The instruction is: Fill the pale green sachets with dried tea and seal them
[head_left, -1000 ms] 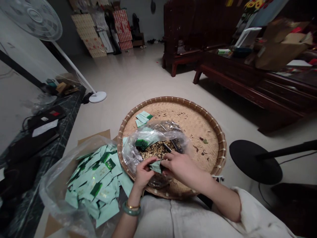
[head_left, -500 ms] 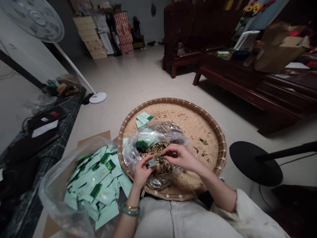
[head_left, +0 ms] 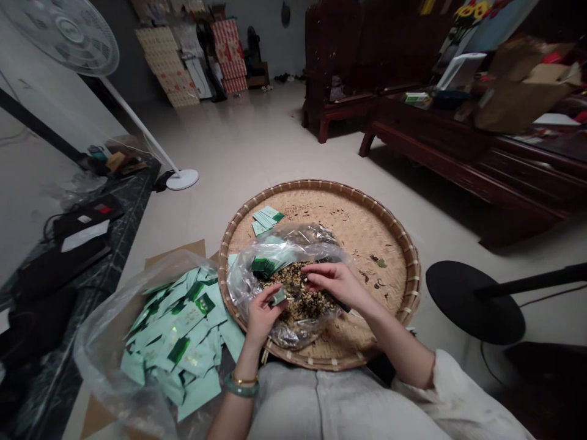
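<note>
My left hand pinches a small pale green packet over an open clear plastic bag. Loose dried tea-like material, dark and yellowish bits mixed, fills that bag, and more green packets lie at its far left side. Close above the loose material, my right hand has its thumb and index finger near each other. A dark slim thing shows under its palm; its kind is unclear. The bag rests on a round woven bamboo tray in front of my lap.
Left of the tray, a big plastic bag holds a heap of green packets. A few packets lie on the tray's far left. A white fan, a black round base and a dark wooden table stand around.
My right hand has drawn slightly away from the packet, and the dark slim thing under its palm now shows. My left hand keeps the packet, moved slightly left.
</note>
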Demonstrator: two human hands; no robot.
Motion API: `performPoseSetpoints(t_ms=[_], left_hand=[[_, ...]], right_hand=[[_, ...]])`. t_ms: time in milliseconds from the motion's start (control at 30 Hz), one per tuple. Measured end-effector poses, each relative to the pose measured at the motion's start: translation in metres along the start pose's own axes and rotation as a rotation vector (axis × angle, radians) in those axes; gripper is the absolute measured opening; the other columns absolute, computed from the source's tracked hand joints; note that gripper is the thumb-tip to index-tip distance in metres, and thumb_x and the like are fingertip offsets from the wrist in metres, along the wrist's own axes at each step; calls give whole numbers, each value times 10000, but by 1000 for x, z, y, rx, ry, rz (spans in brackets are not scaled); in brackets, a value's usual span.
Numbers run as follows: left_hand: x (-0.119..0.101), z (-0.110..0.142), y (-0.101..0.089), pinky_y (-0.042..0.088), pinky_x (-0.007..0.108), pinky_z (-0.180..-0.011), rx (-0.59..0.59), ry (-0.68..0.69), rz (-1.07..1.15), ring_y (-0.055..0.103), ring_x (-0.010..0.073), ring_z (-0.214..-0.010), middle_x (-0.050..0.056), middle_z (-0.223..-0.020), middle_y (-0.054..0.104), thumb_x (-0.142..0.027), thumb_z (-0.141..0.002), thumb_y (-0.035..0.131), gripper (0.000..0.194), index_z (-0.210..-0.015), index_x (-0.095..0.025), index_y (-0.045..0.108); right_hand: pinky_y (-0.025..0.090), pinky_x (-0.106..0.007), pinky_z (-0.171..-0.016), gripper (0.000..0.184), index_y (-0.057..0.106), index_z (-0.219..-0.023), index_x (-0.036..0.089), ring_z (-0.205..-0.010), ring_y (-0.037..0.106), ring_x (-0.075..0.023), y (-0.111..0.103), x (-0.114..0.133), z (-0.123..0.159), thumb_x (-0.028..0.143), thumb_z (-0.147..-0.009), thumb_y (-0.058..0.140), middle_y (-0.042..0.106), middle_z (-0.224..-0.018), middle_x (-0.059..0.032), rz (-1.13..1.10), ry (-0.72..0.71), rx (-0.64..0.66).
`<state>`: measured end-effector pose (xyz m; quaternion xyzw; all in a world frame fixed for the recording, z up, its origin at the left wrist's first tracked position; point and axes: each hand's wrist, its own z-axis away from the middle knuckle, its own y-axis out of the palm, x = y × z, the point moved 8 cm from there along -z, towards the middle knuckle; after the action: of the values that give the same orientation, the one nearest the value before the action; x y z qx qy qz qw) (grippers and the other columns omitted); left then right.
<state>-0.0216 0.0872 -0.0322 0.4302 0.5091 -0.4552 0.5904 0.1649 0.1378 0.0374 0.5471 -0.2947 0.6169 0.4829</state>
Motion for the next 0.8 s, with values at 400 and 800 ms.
performPoseSetpoints(t_ms=[400, 800], left_hand=[[2, 1, -7, 492, 371, -897, -39, -31, 17, 652, 243, -974, 108, -1004, 718, -265, -529, 788, 437, -939, -141, 699], [5, 1, -8, 504, 368, -868, -63, -16, 27, 659, 240, -938, 104, -974, 722, -268, -522, 790, 431, -924, -141, 700]], right_hand=[[536, -257, -614, 269, 607, -819, 161, -591, 645, -112, 5, -11, -1, 342, -663, 731, 656, -621, 26, -123, 49, 27], [494, -161, -443, 338, 657, -856, 128, -502, 609, -81, -2, -37, -9, 313, -612, 800, 659, -632, 6, -380, 126, -39]])
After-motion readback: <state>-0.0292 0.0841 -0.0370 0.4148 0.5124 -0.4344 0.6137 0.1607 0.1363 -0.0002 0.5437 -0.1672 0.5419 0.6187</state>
